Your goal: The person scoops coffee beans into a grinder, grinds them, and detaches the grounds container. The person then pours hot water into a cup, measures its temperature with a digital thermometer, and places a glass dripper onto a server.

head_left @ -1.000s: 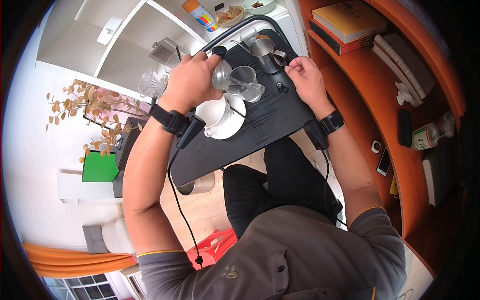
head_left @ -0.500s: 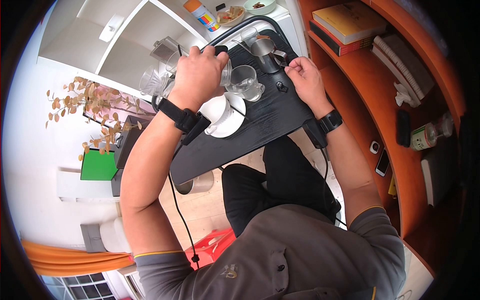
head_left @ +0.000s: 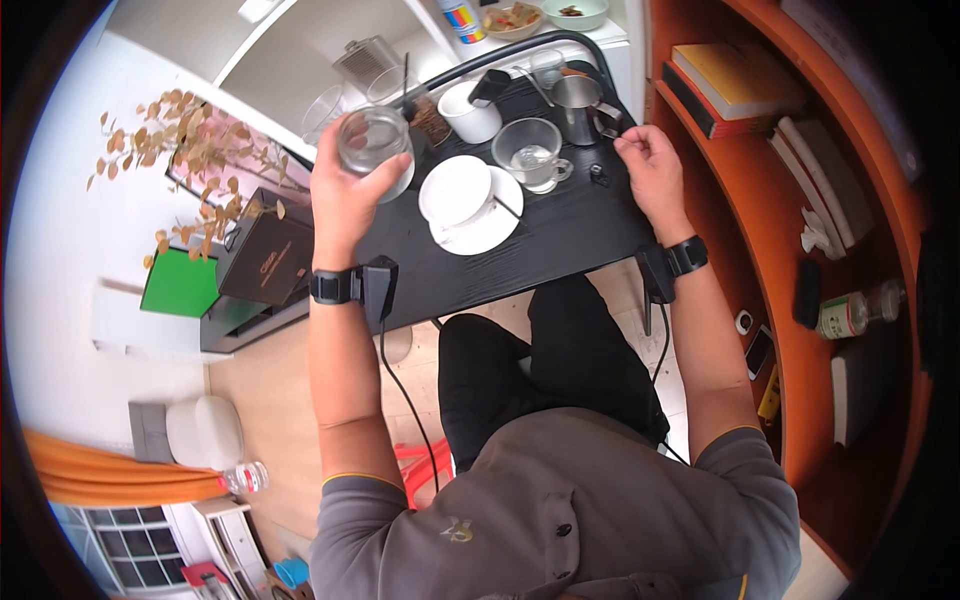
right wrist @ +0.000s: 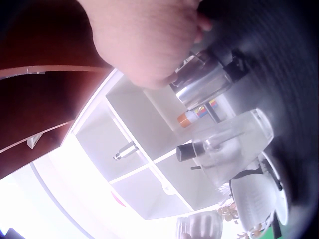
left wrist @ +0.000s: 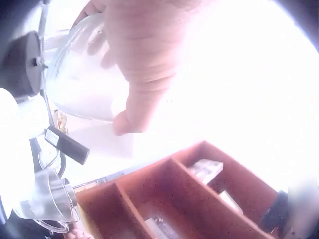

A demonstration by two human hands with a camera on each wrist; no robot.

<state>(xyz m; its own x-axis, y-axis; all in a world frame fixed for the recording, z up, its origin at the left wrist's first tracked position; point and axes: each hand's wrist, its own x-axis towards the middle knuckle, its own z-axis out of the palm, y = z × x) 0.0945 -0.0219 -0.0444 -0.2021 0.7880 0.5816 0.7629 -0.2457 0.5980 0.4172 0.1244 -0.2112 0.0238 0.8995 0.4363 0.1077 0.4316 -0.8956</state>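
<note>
My left hand grips a clear glass jar at the table's left side, thumb and fingers round it. The left wrist view shows the thumb against the jar. My right hand rests loosely curled beside the steel pitcher, fingertips near its handle. A handled glass cup with some clear liquid stands between the hands. Nearer me, a white cup sits on a white saucer with a dark stick. Behind them stands a white canister, with a black-handled thing over it.
Coffee beans in a glass stand behind the jar. A small black object lies near the pitcher. The black table has a raised bar along its back. An orange-brown shelf is at the right.
My left hand has carried the glass jar left, away from the glass cup, uncovering the white canister. The head view has shifted. My right hand stays beside the pitcher.
</note>
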